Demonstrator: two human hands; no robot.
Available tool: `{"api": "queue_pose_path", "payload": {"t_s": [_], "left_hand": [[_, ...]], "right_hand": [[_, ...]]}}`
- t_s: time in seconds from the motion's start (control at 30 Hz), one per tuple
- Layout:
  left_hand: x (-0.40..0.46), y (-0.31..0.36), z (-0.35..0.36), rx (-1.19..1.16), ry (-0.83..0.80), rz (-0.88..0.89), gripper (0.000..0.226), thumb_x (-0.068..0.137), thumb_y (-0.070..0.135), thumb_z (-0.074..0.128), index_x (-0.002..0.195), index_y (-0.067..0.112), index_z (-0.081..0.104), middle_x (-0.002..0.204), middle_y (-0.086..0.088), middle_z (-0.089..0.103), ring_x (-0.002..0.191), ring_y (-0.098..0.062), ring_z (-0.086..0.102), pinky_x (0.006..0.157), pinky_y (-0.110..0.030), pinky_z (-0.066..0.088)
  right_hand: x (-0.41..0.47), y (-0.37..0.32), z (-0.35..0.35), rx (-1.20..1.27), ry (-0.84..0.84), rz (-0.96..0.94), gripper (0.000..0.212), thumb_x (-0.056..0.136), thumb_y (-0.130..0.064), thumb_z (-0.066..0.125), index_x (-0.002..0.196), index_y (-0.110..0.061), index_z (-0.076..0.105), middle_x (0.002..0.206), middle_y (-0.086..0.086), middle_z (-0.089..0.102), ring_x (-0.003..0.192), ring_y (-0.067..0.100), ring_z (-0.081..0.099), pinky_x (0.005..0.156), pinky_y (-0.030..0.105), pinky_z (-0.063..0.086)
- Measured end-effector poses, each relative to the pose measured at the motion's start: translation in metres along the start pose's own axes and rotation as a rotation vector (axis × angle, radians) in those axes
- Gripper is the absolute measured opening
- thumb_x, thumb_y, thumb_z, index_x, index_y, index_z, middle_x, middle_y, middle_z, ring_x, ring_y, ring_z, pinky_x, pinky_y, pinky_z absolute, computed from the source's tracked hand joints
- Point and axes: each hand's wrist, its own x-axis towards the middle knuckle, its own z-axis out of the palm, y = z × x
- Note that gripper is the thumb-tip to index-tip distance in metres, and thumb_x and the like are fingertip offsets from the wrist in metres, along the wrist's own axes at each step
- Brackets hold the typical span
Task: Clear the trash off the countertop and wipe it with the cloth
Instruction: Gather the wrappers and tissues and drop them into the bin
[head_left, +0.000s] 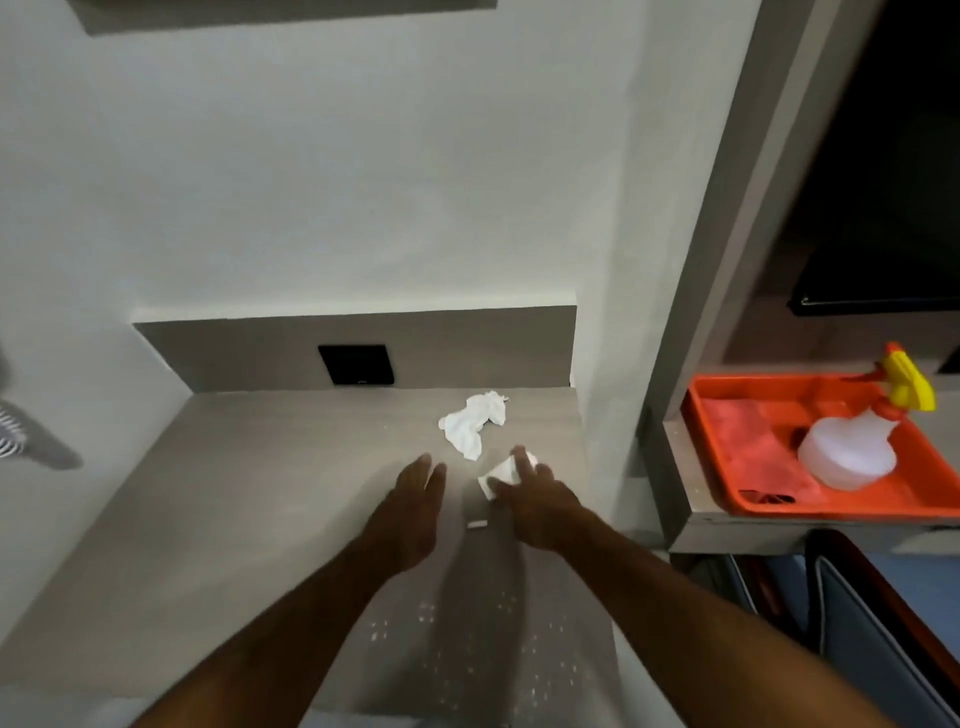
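Observation:
A crumpled white tissue lies on the grey countertop near the back right. Just in front of it a smaller white paper scrap sits under the fingertips of my right hand, which rests on it with fingers spread; I cannot tell whether it is gripped. My left hand hovers flat and empty to the left of that scrap. A tiny white bit lies between my hands, and fine white crumbs speckle the counter's front. A pink cloth lies in an orange tray on the right.
A white spray bottle with a yellow and red trigger stands in the tray on a lower side shelf. A black wall plate is set in the backsplash. A wall column bounds the counter's right side. Dark bins sit below the shelf.

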Motion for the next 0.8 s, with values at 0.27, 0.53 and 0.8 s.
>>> {"api": "queue_pose_path", "payload": {"t_s": [0.27,0.53,0.8], "left_hand": [[0.129,0.003,-0.007,0.04,-0.055,-0.003,0.077,0.086,0.001,0.057,0.155,0.007,0.021,0.162,-0.028,0.009,0.146,-0.047,0.018,0.111,-0.056,0.039],[0.173,0.013,0.016,0.061,-0.099,-0.047,0.046,0.096,0.011,0.048,0.143,0.012,0.05,0.154,-0.018,0.04,0.14,-0.034,0.039,0.112,-0.045,0.04],[0.096,0.016,-0.017,-0.54,0.385,-0.369,0.025,0.066,-0.005,0.08,0.091,-0.001,0.082,0.099,-0.02,0.078,0.091,-0.032,0.074,0.083,-0.025,0.053]], "right_hand": [[0.039,0.03,0.011,-0.051,0.113,-0.093,0.023,0.095,-0.012,0.047,0.109,-0.01,0.065,0.118,0.012,0.064,0.11,0.028,0.059,0.093,0.037,0.052],[0.036,0.037,0.015,-0.209,0.087,-0.113,0.019,0.089,-0.007,0.052,0.096,-0.006,0.07,0.102,0.017,0.073,0.094,0.034,0.069,0.081,0.038,0.053],[0.021,0.043,-0.008,0.381,0.255,0.191,0.015,0.083,-0.017,0.068,0.09,-0.014,0.08,0.1,0.008,0.078,0.095,0.027,0.071,0.085,0.028,0.053]]}}
